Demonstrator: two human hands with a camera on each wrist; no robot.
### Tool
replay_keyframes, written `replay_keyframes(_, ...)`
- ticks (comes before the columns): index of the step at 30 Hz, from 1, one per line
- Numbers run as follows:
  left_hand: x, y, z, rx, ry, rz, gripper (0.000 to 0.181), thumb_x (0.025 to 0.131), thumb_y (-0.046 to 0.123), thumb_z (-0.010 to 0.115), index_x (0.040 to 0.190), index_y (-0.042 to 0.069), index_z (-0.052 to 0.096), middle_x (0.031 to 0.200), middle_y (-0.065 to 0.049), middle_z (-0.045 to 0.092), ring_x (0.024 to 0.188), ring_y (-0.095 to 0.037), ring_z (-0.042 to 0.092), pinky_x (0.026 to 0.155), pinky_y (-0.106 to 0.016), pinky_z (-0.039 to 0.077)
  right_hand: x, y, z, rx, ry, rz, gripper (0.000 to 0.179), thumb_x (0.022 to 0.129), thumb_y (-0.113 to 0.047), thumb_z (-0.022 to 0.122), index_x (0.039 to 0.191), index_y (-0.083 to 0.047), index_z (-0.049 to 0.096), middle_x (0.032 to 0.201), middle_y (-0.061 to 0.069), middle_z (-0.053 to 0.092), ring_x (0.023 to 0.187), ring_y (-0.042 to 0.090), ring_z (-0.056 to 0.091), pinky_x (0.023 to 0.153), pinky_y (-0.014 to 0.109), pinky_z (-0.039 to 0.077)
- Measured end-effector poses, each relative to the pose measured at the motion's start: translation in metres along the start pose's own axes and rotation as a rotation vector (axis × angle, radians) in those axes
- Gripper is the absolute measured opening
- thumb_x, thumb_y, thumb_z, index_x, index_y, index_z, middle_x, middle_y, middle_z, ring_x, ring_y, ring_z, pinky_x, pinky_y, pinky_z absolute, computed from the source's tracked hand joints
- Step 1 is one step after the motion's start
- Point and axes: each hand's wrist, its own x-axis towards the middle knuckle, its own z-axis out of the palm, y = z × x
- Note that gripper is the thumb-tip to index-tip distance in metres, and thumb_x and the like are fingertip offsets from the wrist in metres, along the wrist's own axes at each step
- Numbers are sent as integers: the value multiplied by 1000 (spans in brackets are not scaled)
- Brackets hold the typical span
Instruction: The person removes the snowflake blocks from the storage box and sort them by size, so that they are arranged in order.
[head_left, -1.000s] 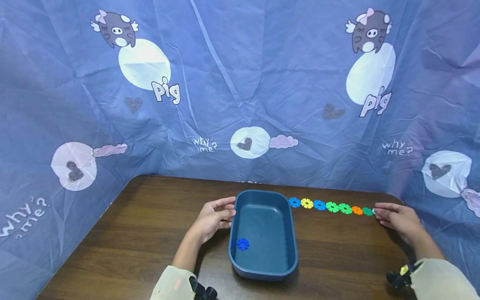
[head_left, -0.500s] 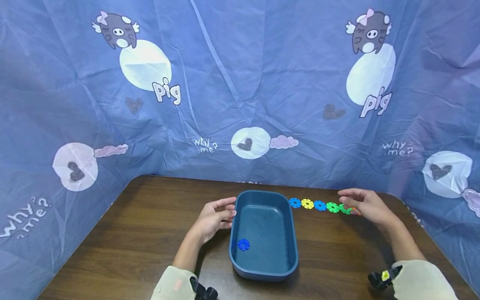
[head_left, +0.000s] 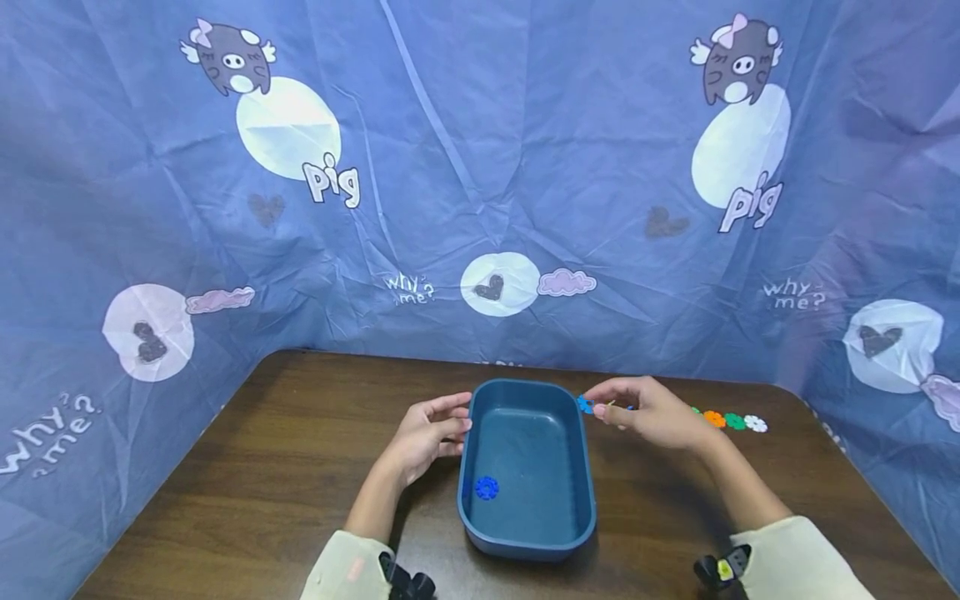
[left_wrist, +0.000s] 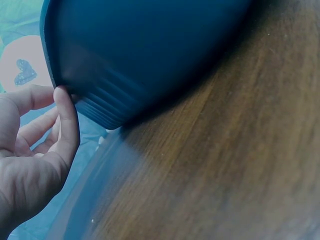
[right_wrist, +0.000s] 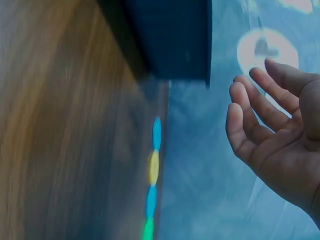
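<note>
A deep blue plastic bin (head_left: 525, 537) stands on the table with one dark blue snowflake disc (head_left: 487, 488) lying inside. My left hand (head_left: 426, 432) touches the bin's left side with its fingertips, all outside the wall; the left wrist view has the thumb and forefinger at the rim. Right of the bin runs a row of coloured snowflake discs. Over its near end hovers my right hand (head_left: 660, 414), partly covering the blue disc (head_left: 583, 404) and the yellow disc (right_wrist: 154, 167). Loosely bent and holding nothing, its fingers (right_wrist: 265, 107) appear above the row in the right wrist view.
Farther along the row lie an orange disc (head_left: 714, 419), a green disc (head_left: 735, 422) and a white disc (head_left: 756, 423). The brown wooden table (head_left: 300, 467) ends at a blue printed curtain (head_left: 480, 167) behind and at the sides.
My right hand has moved left along the row, from the white disc at the far right to the blue disc beside the bin. The left hand and the bin stay put.
</note>
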Motion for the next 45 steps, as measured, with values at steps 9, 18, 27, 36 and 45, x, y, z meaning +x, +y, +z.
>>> replay_keyframes(9,-1,1,0,-6,-6,7,53,92,-1,67,143,-3,54,110,-13,64,75,-14,63,66,-28,59,19,-44,45,2,-172,-95,25,101,-23,66,124,-14,71,109,-3,72,99,17,66,82,36,57)
replay_keyframes(18,-1,2,0,7,-5,2,52,93,1,68,143,-2,55,117,-20,63,77,-16,64,69,-29,59,32,-47,89,-110,-244,-174,26,100,-17,68,123,-6,71,114,7,74,102,11,67,87,33,58)
replay_keyframes(27,-1,1,1,-18,-10,-2,52,92,-1,67,143,-3,55,114,-17,63,75,-15,64,68,-28,59,39,-44,118,-169,-316,-232,28,96,-16,72,122,-4,72,112,4,74,98,10,67,88,28,57)
replay_keyframes(36,-1,2,1,-22,-25,3,53,92,-1,67,143,-4,54,114,-16,63,75,-14,64,67,-28,59,43,-48,133,-315,-347,-169,31,94,-28,76,120,-12,71,98,-7,64,90,6,56,84,25,49)
replay_keyframes(45,-1,3,-1,-16,-24,3,53,92,-1,67,143,-4,53,114,-17,64,75,-14,64,67,-28,60,48,-44,139,-323,-348,-142,22,91,-28,79,108,-17,70,94,-8,59,87,7,53,78,24,48)
